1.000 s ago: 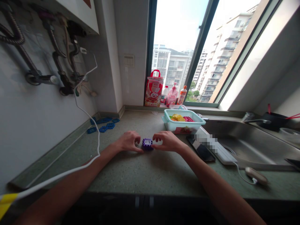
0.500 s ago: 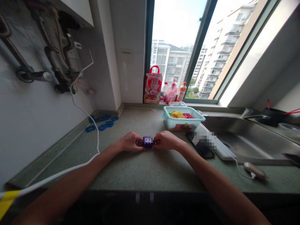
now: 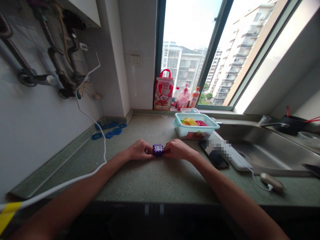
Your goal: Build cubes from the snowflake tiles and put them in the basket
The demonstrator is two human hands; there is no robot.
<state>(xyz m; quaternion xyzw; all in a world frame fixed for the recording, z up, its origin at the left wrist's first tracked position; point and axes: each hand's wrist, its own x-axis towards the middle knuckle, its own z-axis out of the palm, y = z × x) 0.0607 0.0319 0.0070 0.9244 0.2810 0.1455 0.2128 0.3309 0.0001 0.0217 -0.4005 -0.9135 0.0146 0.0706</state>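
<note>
A small purple block with notched edges and a white printed top (image 3: 158,150) is at the middle of the counter, between my two hands. My left hand (image 3: 140,149) pinches its left side, fingers closed. From the other side my right hand (image 3: 178,149) grips its right edge between thumb and fingers. Both hands rest low, at the counter surface. Several blue notched pieces (image 3: 110,130) lie flat at the back left. Behind my right hand stands a pale teal tub (image 3: 196,130) holding yellow, red and other coloured pieces.
A black phone (image 3: 215,156) and a white power strip (image 3: 237,158) lie right of my right arm, beside the steel sink (image 3: 275,150). A white cable (image 3: 104,146) crosses the left side. Bottles (image 3: 183,98) and a red bag (image 3: 163,93) stand by the window.
Both hands keep their hold on the purple block at the same spot. The view has shifted very slightly; nothing else visibly differs.
</note>
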